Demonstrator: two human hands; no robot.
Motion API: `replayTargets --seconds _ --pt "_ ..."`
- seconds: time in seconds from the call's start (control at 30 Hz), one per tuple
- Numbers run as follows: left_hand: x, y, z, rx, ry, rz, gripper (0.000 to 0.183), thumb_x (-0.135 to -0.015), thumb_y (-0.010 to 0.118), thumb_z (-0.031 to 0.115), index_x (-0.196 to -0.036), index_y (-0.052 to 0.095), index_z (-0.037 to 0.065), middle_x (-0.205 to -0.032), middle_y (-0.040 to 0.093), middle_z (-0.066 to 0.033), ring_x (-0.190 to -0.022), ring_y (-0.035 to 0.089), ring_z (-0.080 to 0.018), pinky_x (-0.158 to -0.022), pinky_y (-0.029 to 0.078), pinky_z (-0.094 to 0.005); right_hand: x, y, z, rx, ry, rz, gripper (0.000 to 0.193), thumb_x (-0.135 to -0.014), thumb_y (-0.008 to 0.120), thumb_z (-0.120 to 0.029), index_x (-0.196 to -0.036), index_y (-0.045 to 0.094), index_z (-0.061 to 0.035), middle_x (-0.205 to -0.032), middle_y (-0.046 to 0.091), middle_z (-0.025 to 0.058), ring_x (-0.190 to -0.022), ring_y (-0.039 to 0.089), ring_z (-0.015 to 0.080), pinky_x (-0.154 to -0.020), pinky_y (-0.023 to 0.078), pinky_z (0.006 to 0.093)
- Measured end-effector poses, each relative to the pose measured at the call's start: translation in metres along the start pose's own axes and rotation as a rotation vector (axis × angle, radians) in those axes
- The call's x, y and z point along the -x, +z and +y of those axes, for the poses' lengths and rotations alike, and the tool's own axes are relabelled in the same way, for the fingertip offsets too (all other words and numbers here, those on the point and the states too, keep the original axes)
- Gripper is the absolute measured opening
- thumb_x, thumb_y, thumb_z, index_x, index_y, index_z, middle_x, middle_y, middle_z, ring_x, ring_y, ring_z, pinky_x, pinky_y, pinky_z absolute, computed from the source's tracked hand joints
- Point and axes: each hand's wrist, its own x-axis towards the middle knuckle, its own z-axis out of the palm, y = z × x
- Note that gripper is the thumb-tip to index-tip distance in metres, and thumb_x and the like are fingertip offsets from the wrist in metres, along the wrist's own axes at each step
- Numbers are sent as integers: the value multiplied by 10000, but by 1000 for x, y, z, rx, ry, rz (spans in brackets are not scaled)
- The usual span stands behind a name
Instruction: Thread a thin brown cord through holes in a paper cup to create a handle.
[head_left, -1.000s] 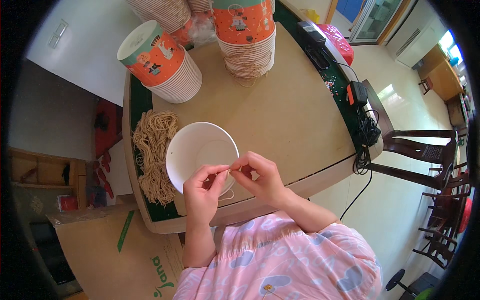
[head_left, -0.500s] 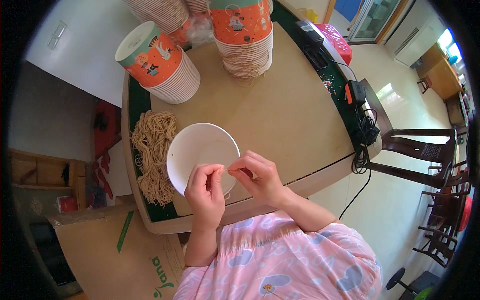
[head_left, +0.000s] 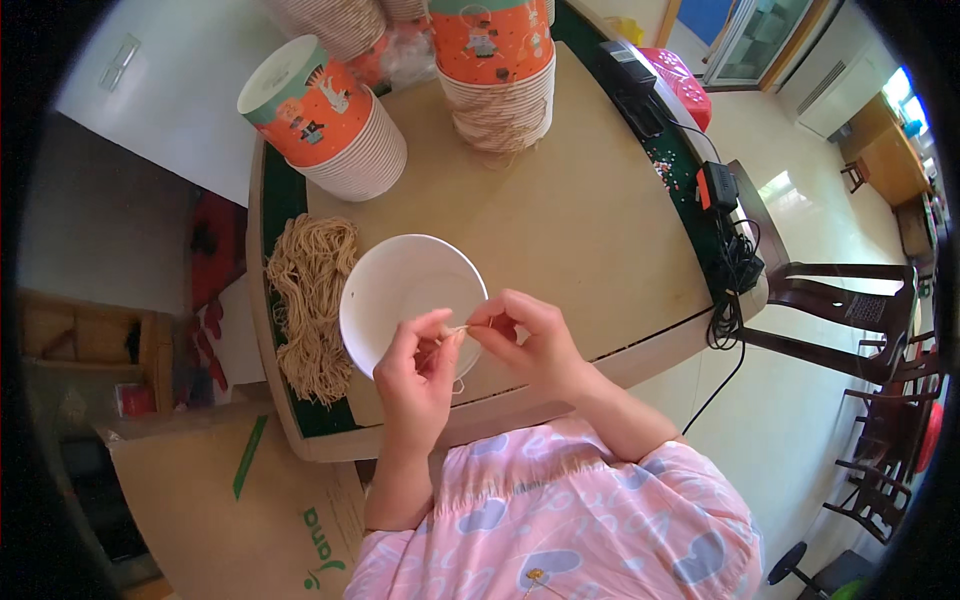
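Note:
A white paper bucket [head_left: 392, 275] stands mouth up near the table's front edge, with a small dark hole high on its left inner wall. Over its near right rim my left hand [head_left: 415, 378] pinches a thin beige string [head_left: 458, 329] between thumb and fingers. My right hand [head_left: 535, 338] faces it, fingertips also closed on the string. A short loop of string dangles below my hands by the bucket's side. The bucket's lower front is hidden behind my left hand. Left of the bucket lies a loose bundle of beige strings [head_left: 312, 305].
Two stacks of orange printed paper buckets, one leaning [head_left: 345, 125] and one upright [head_left: 495, 90], stand farther back with more behind. Black adapters [head_left: 716, 186] and cables line the table's right edge. A cardboard box [head_left: 270, 500] sits at lower left; a wooden chair [head_left: 840, 300] stands right.
My fingers have shifted on the string: the left fingers have spread and risen slightly, and the right hand has moved slightly right. The whole view has shifted a little.

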Motion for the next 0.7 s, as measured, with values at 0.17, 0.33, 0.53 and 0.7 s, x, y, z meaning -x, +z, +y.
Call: replayTargets --seconds 0.17,0.33,0.53,0.7 --pt "-5 -17 -1 50 -158 -308 78 -892 596 53 -915 633 -11 -709 606 -19 -657 569 -55 -576 443 -203 -7 -15 -2 -164 143 -72 39 -852 628 16 -881 620 -9 -828 584 10 -691 511 46 -610 420 197" --pt "-11 -17 10 253 -220 -381 117 -923 558 77 -874 620 -9 -705 589 0 -660 548 -43 -584 423 -189 -10 -21 -3 -22 34 -129 56 -824 660 -17 -861 622 -36 -758 556 4 -649 485 69 -582 412 224" --pt "-13 -20 21 429 -281 -343 149 -941 531 96 -855 597 -6 -728 579 4 -658 514 -39 -574 404 -183 -8 -20 7 0 -110 -124 130 -760 653 63 -857 628 -21 -836 562 28 -706 496 99 -589 399 216" --pt "-13 -35 23 496 -238 -244 115 -929 539 69 -870 608 -1 -737 582 -1 -645 509 -29 -551 365 -157 -3 -21 22 26 -100 -73 126 -769 627 78 -849 612 -18 -854 571 32 -738 517 95 -614 428 223"
